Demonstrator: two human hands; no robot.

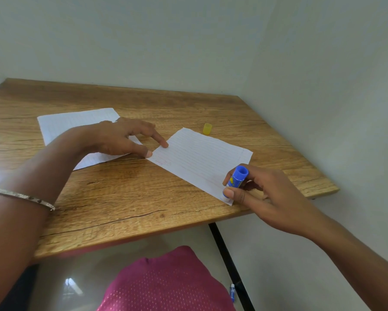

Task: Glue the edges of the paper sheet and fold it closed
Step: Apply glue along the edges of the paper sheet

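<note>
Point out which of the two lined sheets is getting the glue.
The right sheet, beside the yellow cap: the right hand presses the glue stick onto its near corner, the left hand pins its left edge. The other sheet lies farther left.

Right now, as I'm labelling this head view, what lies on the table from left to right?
From the left: spare lined sheet → left hand → yellow cap → glue stick → right hand. The paper sheet being glued spans the middle, so it is left out.
</note>
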